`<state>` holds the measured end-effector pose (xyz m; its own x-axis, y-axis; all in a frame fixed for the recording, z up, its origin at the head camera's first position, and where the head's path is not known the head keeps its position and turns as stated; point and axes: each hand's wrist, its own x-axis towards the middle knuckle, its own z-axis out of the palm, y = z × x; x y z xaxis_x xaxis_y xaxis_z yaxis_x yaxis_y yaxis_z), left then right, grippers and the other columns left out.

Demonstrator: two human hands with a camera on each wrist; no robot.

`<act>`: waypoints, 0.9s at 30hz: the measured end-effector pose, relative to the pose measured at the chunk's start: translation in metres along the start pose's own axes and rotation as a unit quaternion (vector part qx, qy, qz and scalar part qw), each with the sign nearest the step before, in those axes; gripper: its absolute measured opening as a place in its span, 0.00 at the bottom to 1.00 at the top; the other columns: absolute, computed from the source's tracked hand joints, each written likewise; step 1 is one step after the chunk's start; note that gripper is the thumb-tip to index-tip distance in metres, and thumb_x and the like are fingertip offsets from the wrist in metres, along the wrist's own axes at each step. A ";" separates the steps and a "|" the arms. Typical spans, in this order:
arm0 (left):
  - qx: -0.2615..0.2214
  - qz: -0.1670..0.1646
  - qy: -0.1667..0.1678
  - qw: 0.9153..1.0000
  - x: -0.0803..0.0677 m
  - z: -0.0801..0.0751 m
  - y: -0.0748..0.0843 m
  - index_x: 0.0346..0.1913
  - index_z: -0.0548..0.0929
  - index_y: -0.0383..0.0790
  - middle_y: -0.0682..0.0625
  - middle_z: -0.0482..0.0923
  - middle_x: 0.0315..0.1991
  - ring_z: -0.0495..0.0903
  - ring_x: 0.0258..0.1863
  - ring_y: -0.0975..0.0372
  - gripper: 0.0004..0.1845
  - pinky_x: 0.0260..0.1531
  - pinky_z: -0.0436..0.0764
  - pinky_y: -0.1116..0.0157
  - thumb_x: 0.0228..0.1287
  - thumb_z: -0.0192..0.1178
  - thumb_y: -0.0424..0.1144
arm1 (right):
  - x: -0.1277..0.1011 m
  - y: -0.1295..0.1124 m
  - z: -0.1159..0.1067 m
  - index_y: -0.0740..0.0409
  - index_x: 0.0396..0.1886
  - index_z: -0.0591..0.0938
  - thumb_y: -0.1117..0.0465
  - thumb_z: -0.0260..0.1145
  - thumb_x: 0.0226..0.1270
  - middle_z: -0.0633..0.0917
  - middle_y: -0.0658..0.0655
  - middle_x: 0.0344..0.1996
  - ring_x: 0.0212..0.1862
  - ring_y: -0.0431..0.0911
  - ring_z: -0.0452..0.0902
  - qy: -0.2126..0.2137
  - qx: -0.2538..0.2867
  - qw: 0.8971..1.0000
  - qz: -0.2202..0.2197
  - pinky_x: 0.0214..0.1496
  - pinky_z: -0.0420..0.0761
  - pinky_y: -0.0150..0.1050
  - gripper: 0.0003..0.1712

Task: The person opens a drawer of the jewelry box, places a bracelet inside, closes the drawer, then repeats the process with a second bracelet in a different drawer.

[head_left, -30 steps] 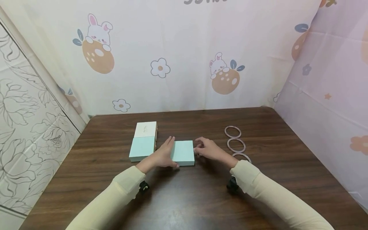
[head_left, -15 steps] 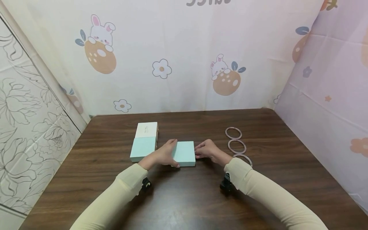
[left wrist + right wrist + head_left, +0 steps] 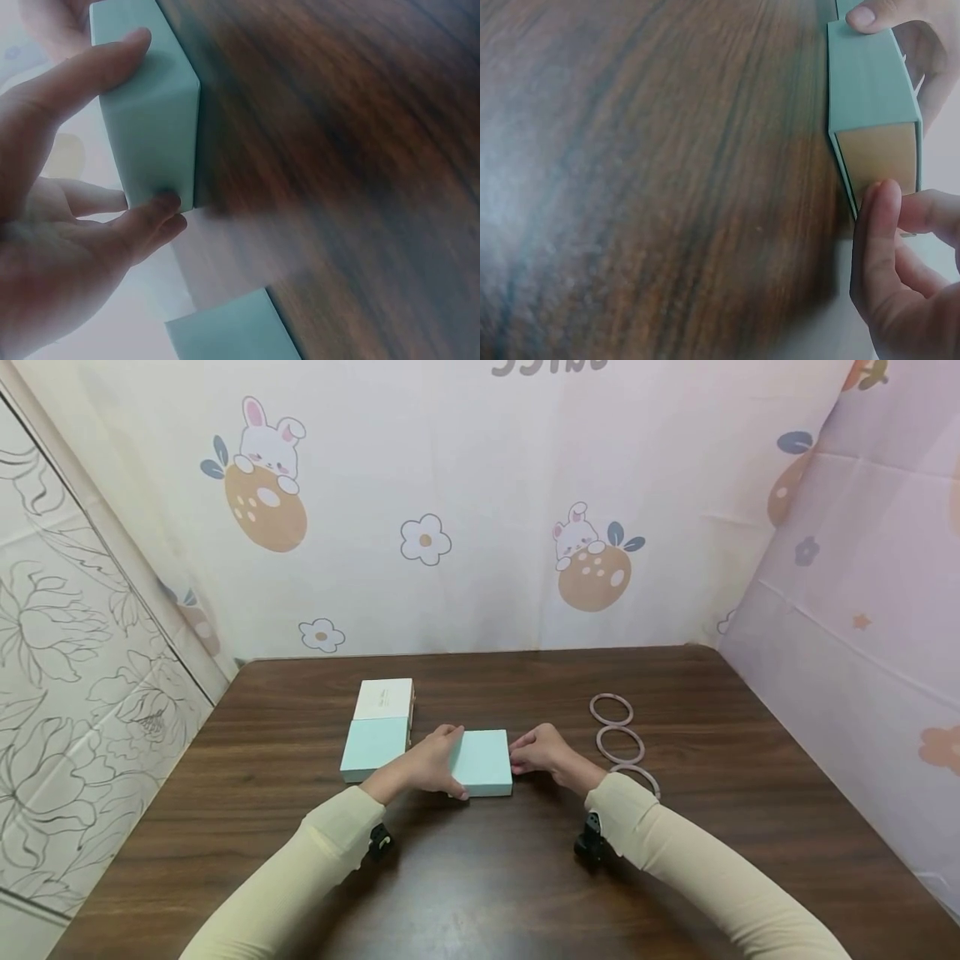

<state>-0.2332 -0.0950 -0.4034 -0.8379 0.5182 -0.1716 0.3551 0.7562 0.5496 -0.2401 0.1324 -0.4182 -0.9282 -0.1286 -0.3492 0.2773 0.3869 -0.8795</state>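
A mint-green drawer box [image 3: 481,762] lies flat on the table between my hands. My left hand [image 3: 433,764] grips its left end, thumb on the near side and fingers at the far side, also plain in the left wrist view. My right hand [image 3: 545,750] is at the right end, where the right wrist view shows the tan drawer face [image 3: 881,156] inside the sleeve. Thumb and forefinger pinch together at that face; what lies between them is hidden by the fingertips.
Left of my left hand, another mint-green box [image 3: 375,745] touches a white box [image 3: 383,699] with small lettering behind it. On the right, three pale purple rings [image 3: 619,760] lie in a row, the nearest partly behind my right sleeve. A printed curtain [image 3: 480,602] hangs behind the table.
My right hand has closed in on the box's right end, its fingers drawing together there. The left hand's fingers have shifted slightly on the box. The box stays in place.
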 end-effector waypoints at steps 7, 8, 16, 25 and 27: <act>0.003 0.002 0.000 1.000 0.001 -0.001 0.000 0.80 0.55 0.24 0.30 0.60 0.78 0.71 0.72 0.43 0.61 0.70 0.74 0.48 0.50 0.83 0.42 | -0.001 -0.001 -0.003 0.81 0.50 0.84 0.77 0.63 0.68 0.90 0.66 0.38 0.26 0.38 0.84 -0.004 0.006 1.000 0.000 0.37 0.88 0.33 0.13; 0.002 0.002 0.000 1.000 0.001 -0.001 0.000 0.80 0.55 0.24 0.30 0.60 0.78 0.70 0.72 0.43 0.61 0.70 0.73 0.48 0.50 0.83 0.42 | -0.001 -0.001 -0.004 0.81 0.50 0.84 0.77 0.63 0.68 0.90 0.66 0.38 0.26 0.38 0.84 -0.004 0.005 1.000 -0.001 0.37 0.88 0.33 0.13; 0.002 0.003 0.000 1.000 0.000 -0.001 0.000 0.80 0.55 0.24 0.30 0.60 0.78 0.70 0.73 0.43 0.61 0.71 0.73 0.47 0.51 0.83 0.42 | -0.003 0.003 -0.009 0.84 0.51 0.82 0.79 0.61 0.66 0.88 0.64 0.35 0.25 0.37 0.82 -0.005 0.010 1.000 -0.007 0.35 0.87 0.33 0.15; 0.002 0.002 -0.004 1.000 0.000 0.000 -0.002 0.81 0.55 0.25 0.30 0.59 0.79 0.69 0.74 0.43 0.61 0.71 0.72 0.47 0.51 0.83 0.41 | -0.005 0.007 -0.019 0.84 0.51 0.82 0.79 0.61 0.67 0.87 0.61 0.33 0.25 0.37 0.82 0.003 -0.001 1.000 0.003 0.34 0.87 0.32 0.15; 0.003 0.001 -0.004 1.000 0.000 0.000 -0.001 0.81 0.55 0.25 0.30 0.59 0.79 0.69 0.74 0.43 0.61 0.71 0.72 0.47 0.51 0.83 0.41 | -0.006 0.007 -0.022 0.84 0.51 0.82 0.79 0.61 0.67 0.87 0.62 0.33 0.25 0.37 0.82 0.005 -0.004 1.000 0.003 0.34 0.87 0.32 0.15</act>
<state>-0.2339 -0.0959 -0.4041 -0.8333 0.5237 -0.1769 0.3596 0.7567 0.5459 -0.2376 0.1560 -0.4151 -0.9288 -0.1170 -0.3516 0.2811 0.3957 -0.8743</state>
